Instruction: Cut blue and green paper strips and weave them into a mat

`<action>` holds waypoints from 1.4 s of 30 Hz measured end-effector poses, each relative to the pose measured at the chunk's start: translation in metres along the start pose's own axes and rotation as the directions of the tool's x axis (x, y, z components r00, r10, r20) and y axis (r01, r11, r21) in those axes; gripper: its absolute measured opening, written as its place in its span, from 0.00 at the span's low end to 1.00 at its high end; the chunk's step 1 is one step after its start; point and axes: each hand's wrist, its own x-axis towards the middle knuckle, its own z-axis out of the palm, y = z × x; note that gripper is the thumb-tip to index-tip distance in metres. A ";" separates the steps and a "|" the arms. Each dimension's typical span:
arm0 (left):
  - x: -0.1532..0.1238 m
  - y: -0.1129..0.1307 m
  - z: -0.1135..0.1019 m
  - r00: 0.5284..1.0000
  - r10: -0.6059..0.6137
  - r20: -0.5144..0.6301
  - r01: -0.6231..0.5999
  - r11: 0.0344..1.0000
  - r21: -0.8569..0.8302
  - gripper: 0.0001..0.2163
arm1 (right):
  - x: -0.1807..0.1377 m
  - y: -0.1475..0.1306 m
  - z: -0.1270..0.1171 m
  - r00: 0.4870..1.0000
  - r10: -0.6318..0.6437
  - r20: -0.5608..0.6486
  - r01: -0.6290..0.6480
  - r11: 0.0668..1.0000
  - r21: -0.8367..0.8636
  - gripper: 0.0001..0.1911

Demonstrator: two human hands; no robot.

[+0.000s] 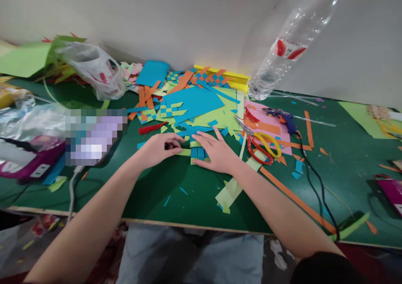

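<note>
A small piece of woven blue and light green paper strips (197,152) lies on the green table in front of me. My left hand (163,151) pinches the end of a light green paper strip (186,152) that runs into the weave from the left. Over the right part of the weave rests my right hand (216,152), its fingers spread and pressing down; it covers part of the strips. Just beyond the hands are blue paper sheets (194,102) and light green scraps. Close to my right hand lie scissors (260,147) with red and yellow handles.
A clear plastic bottle (287,54) stands at the back right. A glue gun (287,123) with a black cord lies right of the scissors. On the left are a pixelated phone (97,139) on a cable and a cup in a plastic bag (94,68). A red tassel (152,128) lies nearby.
</note>
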 end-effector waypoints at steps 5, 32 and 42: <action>0.000 -0.004 0.001 0.999 -0.027 -0.017 0.027 1.000 0.006 0.14 | 0.000 0.000 0.000 1.000 0.008 -0.002 -0.008 1.000 0.000 0.37; -0.002 0.012 0.007 0.997 -0.072 -0.010 0.070 0.990 -0.125 0.08 | 0.001 0.001 0.000 1.000 0.012 0.009 -0.012 1.000 0.005 0.37; -0.002 0.010 0.013 0.994 -0.098 -0.050 0.091 0.987 -0.136 0.11 | 0.001 0.000 0.000 1.000 0.003 -0.002 -0.003 1.000 0.012 0.36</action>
